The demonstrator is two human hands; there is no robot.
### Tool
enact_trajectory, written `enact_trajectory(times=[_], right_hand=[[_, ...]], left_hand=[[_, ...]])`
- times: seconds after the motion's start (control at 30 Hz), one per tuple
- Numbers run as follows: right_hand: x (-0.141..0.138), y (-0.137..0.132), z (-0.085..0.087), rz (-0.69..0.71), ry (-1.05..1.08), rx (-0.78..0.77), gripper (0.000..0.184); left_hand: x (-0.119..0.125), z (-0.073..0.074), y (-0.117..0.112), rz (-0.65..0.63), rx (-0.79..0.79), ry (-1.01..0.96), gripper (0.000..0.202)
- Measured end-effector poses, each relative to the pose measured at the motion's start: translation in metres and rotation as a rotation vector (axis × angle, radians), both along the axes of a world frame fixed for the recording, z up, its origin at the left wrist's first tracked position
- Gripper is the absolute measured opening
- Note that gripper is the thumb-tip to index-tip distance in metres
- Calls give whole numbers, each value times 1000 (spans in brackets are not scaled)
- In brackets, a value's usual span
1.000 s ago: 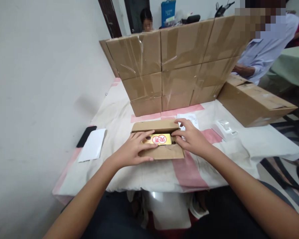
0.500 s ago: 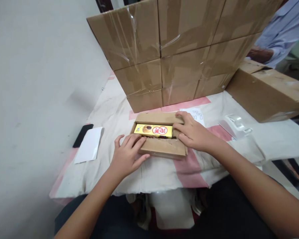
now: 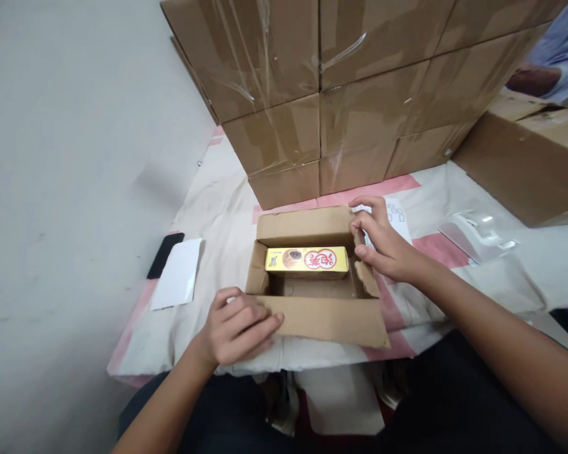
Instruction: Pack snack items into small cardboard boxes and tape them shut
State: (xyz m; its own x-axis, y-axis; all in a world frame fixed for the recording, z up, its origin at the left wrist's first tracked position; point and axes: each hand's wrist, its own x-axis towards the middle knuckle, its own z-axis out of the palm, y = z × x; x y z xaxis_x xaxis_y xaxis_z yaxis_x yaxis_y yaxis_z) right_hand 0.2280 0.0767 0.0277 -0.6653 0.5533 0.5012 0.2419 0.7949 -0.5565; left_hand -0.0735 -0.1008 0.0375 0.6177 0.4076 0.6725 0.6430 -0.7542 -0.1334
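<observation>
A small open cardboard box point(image 3: 326, 318) sits on the cloth-covered table point(image 3: 218, 202) in front of me. Inside it, against the far wall, lies a yellow snack packet point(image 3: 307, 259) with red characters. My left hand point(image 3: 239, 326) presses the near flap outward and down at its left end. My right hand point(image 3: 383, 243) pinches the box's right side flap at the far right corner. The floor of the box beside the packet is bare.
A wall of taped cardboard cartons point(image 3: 341, 94) stands behind the box. Another carton point(image 3: 530, 157) lies at right. A white tape dispenser point(image 3: 473, 233) lies right of my hand. A black phone point(image 3: 165, 254) and white paper point(image 3: 178, 280) lie left. Another person's arm point(image 3: 544, 72) shows at top right.
The box's flaps went from nearly shut to spread open. My left hand pulled the near flap toward me; my right hand shifted to the right side flap. The view moved closer and down.
</observation>
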Motion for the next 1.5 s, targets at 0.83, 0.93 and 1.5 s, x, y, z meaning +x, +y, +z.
enact_trajectory(times=[0.83, 0.93, 1.5], right_hand=[[-22, 3, -26, 35, 272, -118, 37], [-23, 2, -26, 14, 261, -124, 36], [-26, -7, -26, -142, 360, -513, 58]], left_hand=[[-38, -5, 30, 120, -491, -64, 48], [-40, -15, 25, 171, -476, -371, 41], [-68, -50, 39, -90, -591, -374, 83]])
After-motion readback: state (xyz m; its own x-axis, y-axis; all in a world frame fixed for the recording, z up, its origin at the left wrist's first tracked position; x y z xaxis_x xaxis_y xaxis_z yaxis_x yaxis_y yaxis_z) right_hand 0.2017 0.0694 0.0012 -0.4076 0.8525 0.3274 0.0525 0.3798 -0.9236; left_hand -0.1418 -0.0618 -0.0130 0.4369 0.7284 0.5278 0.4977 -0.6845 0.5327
